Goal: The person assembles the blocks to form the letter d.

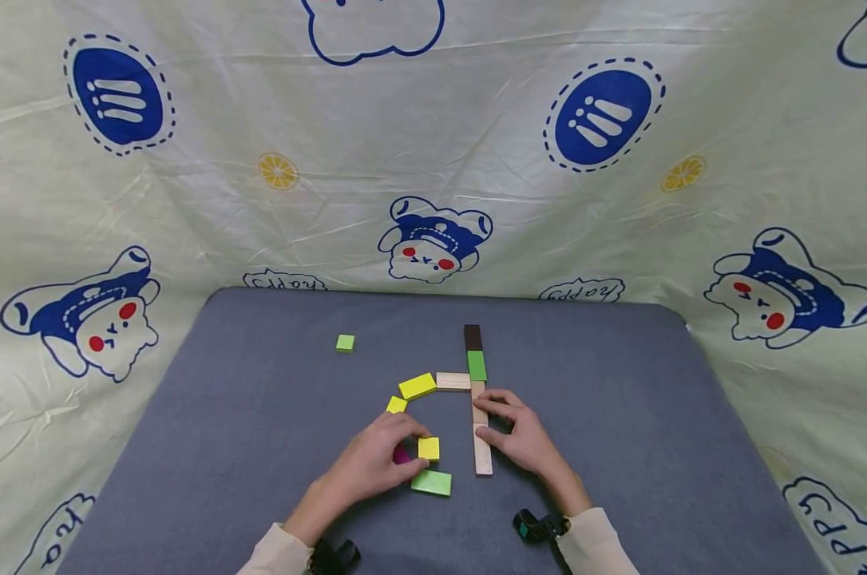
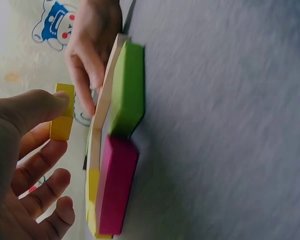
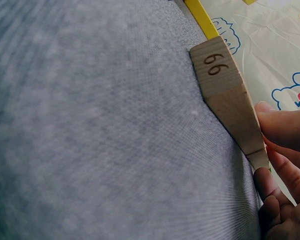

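Observation:
My left hand (image 1: 372,457) pinches a small yellow block (image 1: 429,449) between thumb and fingers. In the left wrist view, this yellow block (image 2: 62,112) is held off the table. Below it lie a light green block (image 1: 431,483) and a magenta block (image 2: 117,185), the latter mostly covered by the hand in the head view. My right hand (image 1: 521,435) touches a straight row of pale wooden blocks (image 1: 482,457) with thumb and fingertips. Up close, the near pale block (image 3: 217,67) bears engraved digits on its end.
Beyond the pale row come a green block (image 1: 477,366) and a dark brown block (image 1: 473,338). A pale crosspiece (image 1: 453,382) meets yellow blocks (image 1: 417,386) curving left. A lone green block (image 1: 345,343) lies farther back on the grey table (image 1: 261,383). A printed curtain hangs behind.

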### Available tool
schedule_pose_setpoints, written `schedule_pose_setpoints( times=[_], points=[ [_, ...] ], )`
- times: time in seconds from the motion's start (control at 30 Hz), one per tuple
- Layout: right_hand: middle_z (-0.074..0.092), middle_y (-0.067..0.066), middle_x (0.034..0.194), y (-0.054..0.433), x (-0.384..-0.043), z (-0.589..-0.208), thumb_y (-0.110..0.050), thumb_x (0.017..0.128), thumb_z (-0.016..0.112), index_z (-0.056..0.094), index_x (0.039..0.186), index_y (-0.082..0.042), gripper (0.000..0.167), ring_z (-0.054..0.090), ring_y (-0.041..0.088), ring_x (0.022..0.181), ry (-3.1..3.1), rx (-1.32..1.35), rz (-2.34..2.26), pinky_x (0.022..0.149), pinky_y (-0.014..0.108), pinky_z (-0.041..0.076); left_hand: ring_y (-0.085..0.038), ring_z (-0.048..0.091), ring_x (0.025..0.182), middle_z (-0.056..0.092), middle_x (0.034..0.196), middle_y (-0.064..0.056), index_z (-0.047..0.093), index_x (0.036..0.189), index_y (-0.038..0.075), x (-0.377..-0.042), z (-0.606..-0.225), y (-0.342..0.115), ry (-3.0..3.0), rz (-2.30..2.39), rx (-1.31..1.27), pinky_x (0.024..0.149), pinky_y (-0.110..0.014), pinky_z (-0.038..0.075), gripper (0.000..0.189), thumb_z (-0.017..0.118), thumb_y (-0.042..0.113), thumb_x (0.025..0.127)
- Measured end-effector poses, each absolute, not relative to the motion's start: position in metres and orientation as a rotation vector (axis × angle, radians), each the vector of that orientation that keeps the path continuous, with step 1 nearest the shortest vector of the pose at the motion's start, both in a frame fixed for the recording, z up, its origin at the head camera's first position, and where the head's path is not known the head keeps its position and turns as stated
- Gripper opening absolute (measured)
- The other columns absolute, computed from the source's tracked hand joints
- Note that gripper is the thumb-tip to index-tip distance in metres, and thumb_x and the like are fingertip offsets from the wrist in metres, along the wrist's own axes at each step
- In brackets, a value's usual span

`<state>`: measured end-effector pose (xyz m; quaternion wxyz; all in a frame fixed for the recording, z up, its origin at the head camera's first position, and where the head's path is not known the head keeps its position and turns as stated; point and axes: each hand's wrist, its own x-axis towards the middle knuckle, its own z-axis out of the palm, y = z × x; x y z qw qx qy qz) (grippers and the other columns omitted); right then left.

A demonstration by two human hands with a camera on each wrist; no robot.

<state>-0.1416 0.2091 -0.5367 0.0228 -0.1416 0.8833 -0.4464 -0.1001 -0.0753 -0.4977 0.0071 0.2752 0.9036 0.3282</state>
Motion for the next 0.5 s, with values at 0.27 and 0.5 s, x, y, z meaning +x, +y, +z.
schedule_pose_setpoints(
  times=[0.27,0.5],
  points=[
    [0.062,0.006,0.135,0.209,-0.142,-0.538,-0.018,0.089,0.081,0.072,0.13,-0.008,0.043,0.059,0.028,0.126,2.737,-0.456,-1.395,0.098,0.045,0.048,-0.007,0.058,0.097,0.069,0.108,0.008,0.074,0.114,0.02,-0.089,-0.504,-0.059,2.781,0.99,0.969,0.085,-0.025,0.053,0.029,0.083,0.03,0.087],
    [0.062,0.007,0.136,0.209,-0.143,-0.538,-0.017,0.089,0.08,0.071,0.13,-0.007,0.043,0.058,0.03,0.129,2.722,-0.466,-1.406,0.106,0.055,0.046,-0.005,0.057,0.097,0.069,0.108,0.01,0.074,0.112,0.022,-0.081,-0.508,-0.047,2.749,0.996,1.039,0.085,-0.022,0.048,0.028,0.083,0.032,0.088]
  ],
)
